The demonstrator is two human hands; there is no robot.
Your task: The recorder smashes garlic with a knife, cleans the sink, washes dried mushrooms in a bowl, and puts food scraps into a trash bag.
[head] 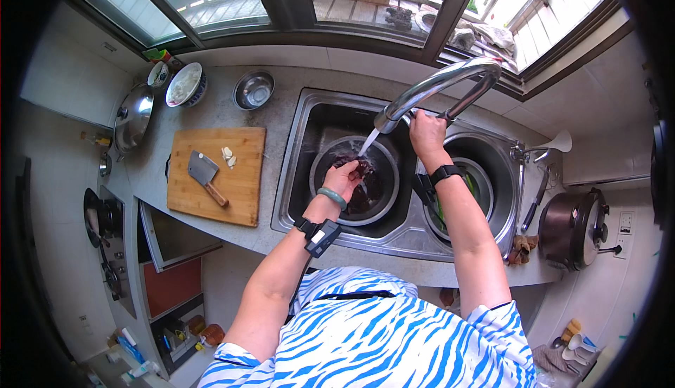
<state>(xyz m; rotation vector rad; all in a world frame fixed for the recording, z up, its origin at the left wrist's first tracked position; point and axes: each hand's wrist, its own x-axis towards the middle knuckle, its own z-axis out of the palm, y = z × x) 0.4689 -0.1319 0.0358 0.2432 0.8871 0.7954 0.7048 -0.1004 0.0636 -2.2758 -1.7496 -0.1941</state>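
A metal basin (393,198) stands in the left bowl of the steel double sink (295,177). Dark reddish food (372,185) lies in it, too wet and shadowed to name more exactly. My left hand (341,179) is over the basin, thumb and fingers pinched on some of this food. Water (368,142) runs from the chrome faucet (440,84) just beyond my fingertips. My right hand (428,132) is closed around the faucet's lever (407,119), beside its base; the fingers hide most of the lever.
A cleaver (203,169) and peeled garlic cloves (229,157) lie on the wooden cutting board (242,187). Metal and ceramic bowls (254,90) (184,84) stand behind it. Another basin (482,177) with green vegetables (469,185) sits in the right bowl. An electric pressure cooker (567,229) stands far right.
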